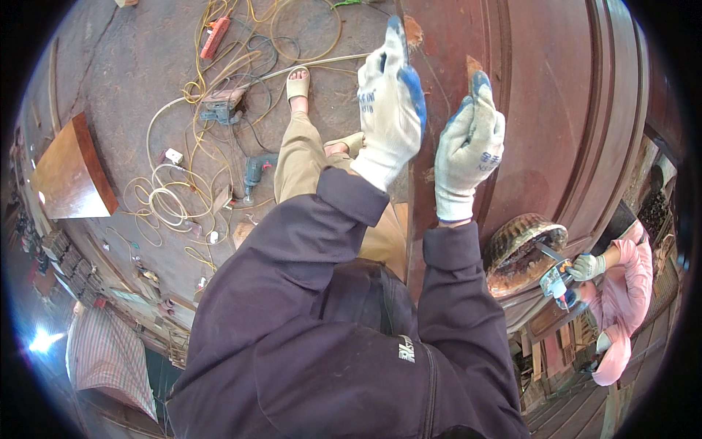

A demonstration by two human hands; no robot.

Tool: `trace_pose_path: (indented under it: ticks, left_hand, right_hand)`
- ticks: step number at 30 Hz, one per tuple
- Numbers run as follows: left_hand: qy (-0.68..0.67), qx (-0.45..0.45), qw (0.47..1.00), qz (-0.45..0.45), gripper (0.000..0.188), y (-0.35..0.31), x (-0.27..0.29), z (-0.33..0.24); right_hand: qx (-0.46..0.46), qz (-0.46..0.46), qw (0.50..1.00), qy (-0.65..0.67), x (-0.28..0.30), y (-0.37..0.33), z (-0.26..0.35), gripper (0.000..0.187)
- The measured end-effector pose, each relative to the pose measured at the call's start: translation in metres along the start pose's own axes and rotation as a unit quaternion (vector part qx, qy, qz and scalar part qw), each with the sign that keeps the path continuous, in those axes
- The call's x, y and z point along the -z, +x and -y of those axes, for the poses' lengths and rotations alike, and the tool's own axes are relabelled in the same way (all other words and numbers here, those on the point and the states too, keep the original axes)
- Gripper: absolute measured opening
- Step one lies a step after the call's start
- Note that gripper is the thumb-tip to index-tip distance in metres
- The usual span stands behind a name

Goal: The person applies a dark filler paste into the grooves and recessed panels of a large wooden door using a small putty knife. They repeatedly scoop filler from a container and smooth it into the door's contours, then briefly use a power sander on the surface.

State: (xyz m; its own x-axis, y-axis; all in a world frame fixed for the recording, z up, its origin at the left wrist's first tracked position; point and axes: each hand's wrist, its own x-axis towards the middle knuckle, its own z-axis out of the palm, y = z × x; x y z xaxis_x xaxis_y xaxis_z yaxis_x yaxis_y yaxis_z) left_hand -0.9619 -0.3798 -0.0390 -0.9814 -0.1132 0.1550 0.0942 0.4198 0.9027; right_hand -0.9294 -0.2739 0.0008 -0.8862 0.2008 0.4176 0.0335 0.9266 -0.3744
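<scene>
Both my hands wear white knit gloves with blue-coated palms and fingers, raised in front of a large red-brown wooden panel [545,110] with long moulded grooves. My left hand [391,106] points away from me at the panel's left edge, its fingers stretched out and nothing visible in it. Close to its fingertips is a pale orange-brown patch [412,32] on the wood. To the right, over the panel, my right hand [470,139] has its fingers pressed together. A small light-brown patch or piece [474,67] shows at its fingertips; I cannot tell whether it is held.
Tangled yellow and white cables [164,194], a blue-green drill [254,174], another power tool [219,108] and a red power strip [215,38] lie on the floor at left. A ribbed round basket-like thing [515,238] stands near a person in pink [629,278] holding a power tool [556,279].
</scene>
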Motion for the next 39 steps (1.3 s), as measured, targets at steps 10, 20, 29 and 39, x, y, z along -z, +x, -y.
trace_pose_path:
  ticks: [10, 20, 29, 39]
  left_hand:
    - [-0.060, 0.102, 0.987, 0.112, 0.053, -0.120, 0.027, 0.003]
    - [-0.731, 0.363, 0.566, 0.118, 0.074, -0.061, 0.138, -0.078]
    - [-0.737, 0.288, 0.532, 0.301, 0.067, 0.002, 0.164, -0.211]
    - [-0.626, 0.339, 0.602, 0.362, 0.024, -0.002, 0.153, -0.217]
  right_hand:
    - [-0.026, 0.014, 1.000, -0.004, 0.006, -0.003, 0.000, 0.035]
    - [-0.141, 0.030, 0.986, 0.082, 0.002, -0.007, 0.010, 0.045]
    - [-0.356, 0.015, 0.894, 0.270, 0.134, -0.092, 0.020, 0.031]
    - [-0.510, -0.073, 0.824, 0.237, 0.215, -0.192, 0.057, 0.028]
